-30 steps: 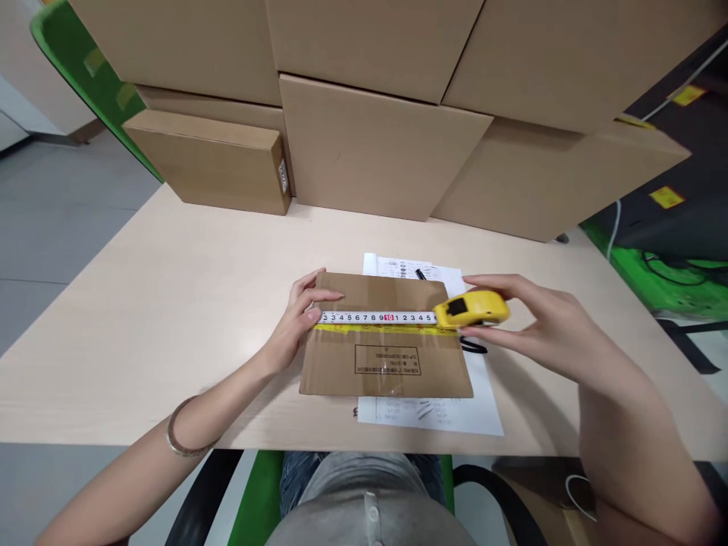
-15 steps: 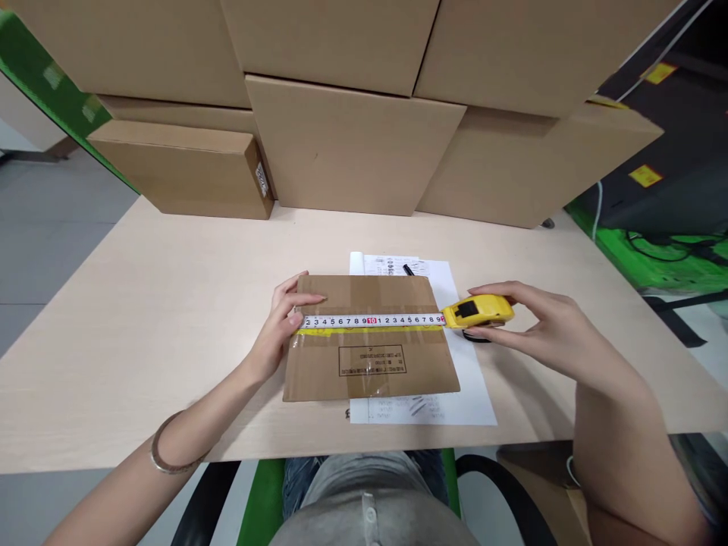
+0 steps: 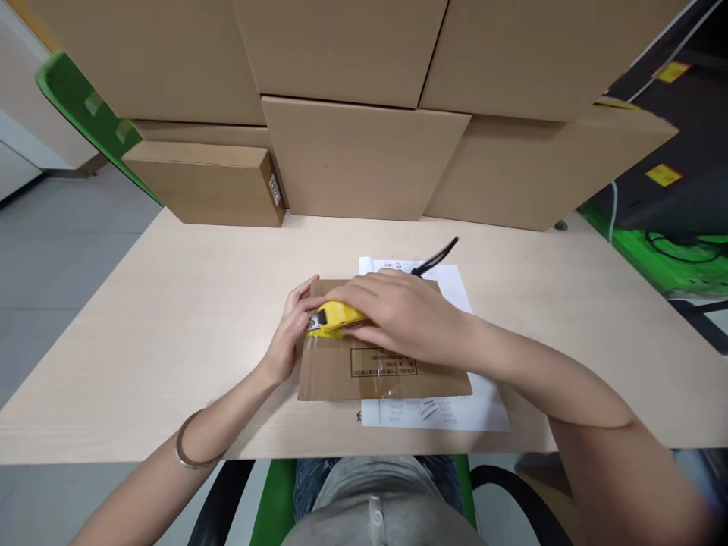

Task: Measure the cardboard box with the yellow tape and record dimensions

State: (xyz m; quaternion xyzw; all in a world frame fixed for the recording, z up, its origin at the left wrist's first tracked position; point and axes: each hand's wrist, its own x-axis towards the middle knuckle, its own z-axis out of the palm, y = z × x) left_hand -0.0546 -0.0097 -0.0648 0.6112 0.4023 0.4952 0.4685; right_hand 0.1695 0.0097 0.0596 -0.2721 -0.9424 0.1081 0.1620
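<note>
A flat brown cardboard parcel (image 3: 387, 371) lies on the pale wooden table (image 3: 171, 326), on top of a white printed sheet (image 3: 455, 409). My right hand (image 3: 398, 315) is wrapped over a yellow tape measure (image 3: 333, 318) at the parcel's left edge; no tape shows drawn out. My left hand (image 3: 290, 334) rests against that same left edge, its fingertips pinched at the tape's tip right beside the yellow case. A metal bangle (image 3: 190, 451) circles my left wrist.
Large cardboard boxes (image 3: 364, 155) are stacked along the table's far side, with a thinner box (image 3: 208, 182) at the left. A black pen or strap (image 3: 435, 258) lies at the sheet's top edge. Green equipment (image 3: 654, 243) and cables stand to the right.
My right hand carried the yellow tape measure leftward across the parcel and the tape ran back into the case. My left hand stayed at the parcel's left edge.
</note>
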